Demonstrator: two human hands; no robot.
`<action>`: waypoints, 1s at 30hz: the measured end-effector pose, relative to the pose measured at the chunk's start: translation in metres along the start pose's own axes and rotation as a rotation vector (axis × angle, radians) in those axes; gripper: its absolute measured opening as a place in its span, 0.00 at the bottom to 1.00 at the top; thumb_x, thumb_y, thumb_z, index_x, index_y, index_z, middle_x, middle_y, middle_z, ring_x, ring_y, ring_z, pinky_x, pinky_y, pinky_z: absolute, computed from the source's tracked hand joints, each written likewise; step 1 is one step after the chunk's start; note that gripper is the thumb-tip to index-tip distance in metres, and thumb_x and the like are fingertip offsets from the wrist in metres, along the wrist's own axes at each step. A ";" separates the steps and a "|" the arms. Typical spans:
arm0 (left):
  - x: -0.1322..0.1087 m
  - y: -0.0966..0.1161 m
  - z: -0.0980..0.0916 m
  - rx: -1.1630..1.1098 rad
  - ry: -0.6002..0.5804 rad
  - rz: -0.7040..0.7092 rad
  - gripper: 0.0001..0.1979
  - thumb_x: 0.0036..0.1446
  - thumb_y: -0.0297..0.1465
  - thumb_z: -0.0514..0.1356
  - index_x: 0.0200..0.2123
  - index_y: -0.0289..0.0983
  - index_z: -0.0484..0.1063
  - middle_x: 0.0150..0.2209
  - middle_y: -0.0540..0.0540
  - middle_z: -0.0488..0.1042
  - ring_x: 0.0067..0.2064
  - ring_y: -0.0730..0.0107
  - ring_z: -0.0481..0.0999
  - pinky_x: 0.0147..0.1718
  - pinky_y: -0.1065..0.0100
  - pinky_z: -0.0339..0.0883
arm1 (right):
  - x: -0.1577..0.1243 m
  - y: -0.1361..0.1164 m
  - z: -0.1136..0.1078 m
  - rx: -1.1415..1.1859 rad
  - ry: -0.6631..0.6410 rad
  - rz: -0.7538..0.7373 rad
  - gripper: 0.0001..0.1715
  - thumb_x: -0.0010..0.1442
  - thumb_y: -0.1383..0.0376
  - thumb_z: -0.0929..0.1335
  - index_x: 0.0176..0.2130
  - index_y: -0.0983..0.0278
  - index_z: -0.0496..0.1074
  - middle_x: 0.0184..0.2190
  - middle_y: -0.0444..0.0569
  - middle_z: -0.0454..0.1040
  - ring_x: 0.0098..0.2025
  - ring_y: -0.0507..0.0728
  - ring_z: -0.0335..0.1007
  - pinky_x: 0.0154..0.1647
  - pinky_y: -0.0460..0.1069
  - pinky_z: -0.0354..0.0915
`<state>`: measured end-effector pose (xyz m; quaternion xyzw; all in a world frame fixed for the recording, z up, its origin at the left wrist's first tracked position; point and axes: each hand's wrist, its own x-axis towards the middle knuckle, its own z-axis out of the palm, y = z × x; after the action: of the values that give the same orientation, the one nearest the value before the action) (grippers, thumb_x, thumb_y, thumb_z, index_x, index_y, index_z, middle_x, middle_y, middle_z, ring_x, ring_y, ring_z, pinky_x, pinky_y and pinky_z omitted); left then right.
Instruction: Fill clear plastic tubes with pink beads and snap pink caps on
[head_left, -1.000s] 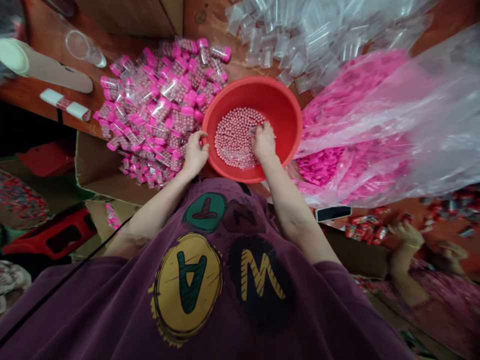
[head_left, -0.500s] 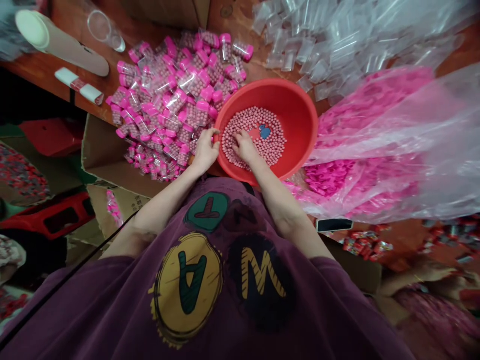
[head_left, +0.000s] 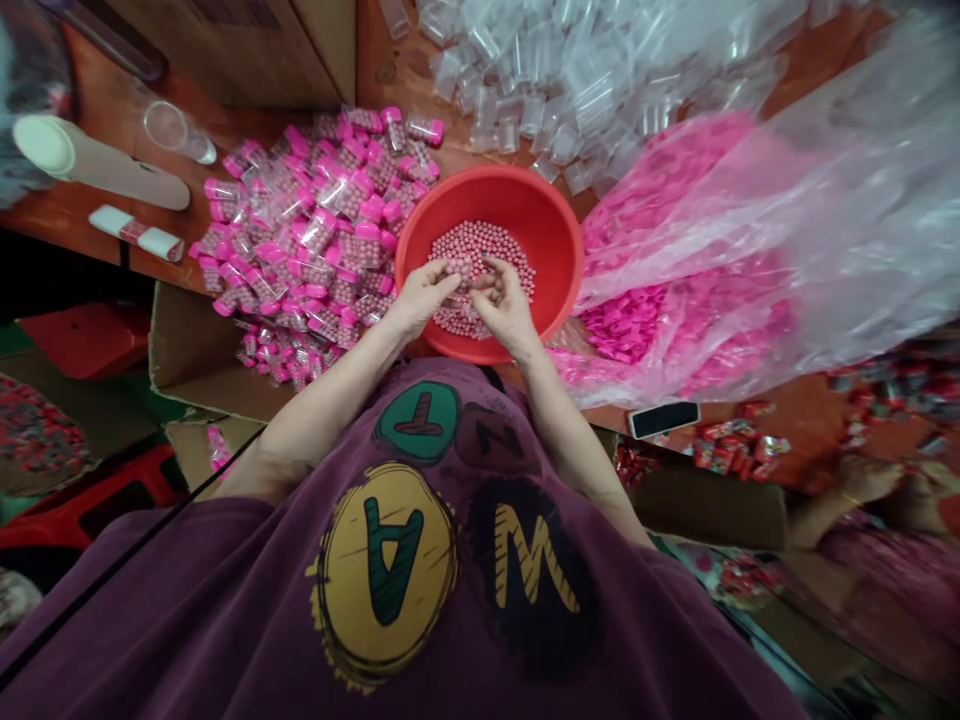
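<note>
Over the red bowl [head_left: 562, 240], my left hand [head_left: 426, 298] pinches a small clear bottle [head_left: 458, 268] that shows pink beads. Close to its right side is my right hand [head_left: 507, 304], fingers curled in; whatever they hold is too small to make out. Loose pink beads [head_left: 480, 238] cover part of the bowl's bottom, partly hidden under my hands. Left of the bowl lies a heap of bead-filled clear bottles [head_left: 322, 230] with bright pink caps.
Clear, unfilled bottles [head_left: 540, 90] spread behind the bowl. A plastic bag of pink caps [head_left: 675, 290] lies to its right, with a phone [head_left: 664, 419] near the table edge. A cardboard box [head_left: 210, 350] stands below the left edge. Another person's hand [head_left: 870, 478] is at far right.
My right hand has risen out of the beads, and my left hand has moved from the bowl's left rim to over it. Both are now close together. The whole view has shifted.
</note>
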<state>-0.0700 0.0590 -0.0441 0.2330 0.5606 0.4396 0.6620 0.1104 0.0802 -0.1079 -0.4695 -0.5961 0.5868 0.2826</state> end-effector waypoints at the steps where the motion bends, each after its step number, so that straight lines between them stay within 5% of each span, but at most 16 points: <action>1: -0.002 0.006 -0.001 0.002 -0.056 -0.034 0.06 0.63 0.31 0.68 0.43 0.36 0.79 0.40 0.45 0.84 0.40 0.67 0.84 0.38 0.70 0.77 | -0.002 -0.006 -0.011 -0.018 -0.001 -0.026 0.37 0.69 0.56 0.69 0.72 0.53 0.60 0.52 0.50 0.77 0.41 0.57 0.74 0.49 0.59 0.81; 5: -0.010 0.024 0.005 -0.006 -0.198 -0.179 0.08 0.61 0.24 0.63 0.42 0.36 0.80 0.35 0.47 0.83 0.32 0.73 0.81 0.29 0.75 0.70 | -0.006 -0.041 -0.045 -0.153 -0.101 -0.148 0.34 0.68 0.61 0.68 0.71 0.54 0.67 0.60 0.52 0.76 0.53 0.60 0.76 0.62 0.65 0.78; 9: -0.014 0.030 0.020 -0.065 -0.140 -0.278 0.10 0.67 0.27 0.57 0.34 0.35 0.78 0.30 0.47 0.79 0.27 0.74 0.77 0.26 0.74 0.67 | -0.010 -0.068 -0.051 -0.289 -0.207 -0.245 0.29 0.66 0.64 0.69 0.65 0.57 0.75 0.59 0.53 0.77 0.60 0.64 0.74 0.68 0.68 0.74; 16: -0.015 0.021 0.025 -0.148 -0.133 -0.327 0.12 0.67 0.26 0.55 0.33 0.33 0.77 0.29 0.44 0.78 0.25 0.75 0.71 0.23 0.72 0.63 | -0.017 -0.056 -0.046 -0.217 -0.107 -0.168 0.21 0.69 0.54 0.74 0.58 0.56 0.80 0.52 0.50 0.80 0.56 0.63 0.76 0.65 0.66 0.75; 22: -0.009 0.006 0.017 -0.094 -0.195 -0.266 0.12 0.63 0.36 0.60 0.41 0.35 0.80 0.36 0.40 0.83 0.35 0.61 0.82 0.36 0.60 0.78 | -0.027 -0.055 -0.054 -0.052 -0.051 -0.006 0.19 0.70 0.49 0.74 0.52 0.57 0.82 0.48 0.48 0.82 0.51 0.60 0.79 0.58 0.61 0.80; 25: -0.010 0.004 0.014 -0.064 -0.224 -0.220 0.16 0.63 0.42 0.62 0.45 0.37 0.81 0.38 0.40 0.84 0.42 0.55 0.86 0.38 0.59 0.80 | -0.033 -0.034 -0.076 -0.099 0.071 0.014 0.20 0.70 0.48 0.74 0.54 0.56 0.81 0.53 0.49 0.82 0.54 0.60 0.79 0.57 0.61 0.83; 30: -0.006 0.000 0.012 0.010 -0.118 -0.206 0.14 0.58 0.43 0.65 0.40 0.40 0.80 0.32 0.43 0.81 0.42 0.57 0.85 0.34 0.64 0.78 | -0.062 0.042 -0.145 -0.117 0.431 0.176 0.22 0.74 0.49 0.68 0.57 0.58 0.78 0.50 0.51 0.84 0.50 0.60 0.84 0.53 0.63 0.85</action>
<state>-0.0588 0.0558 -0.0380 0.2029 0.5437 0.3518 0.7345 0.2737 0.0821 -0.1134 -0.6497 -0.5116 0.4599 0.3233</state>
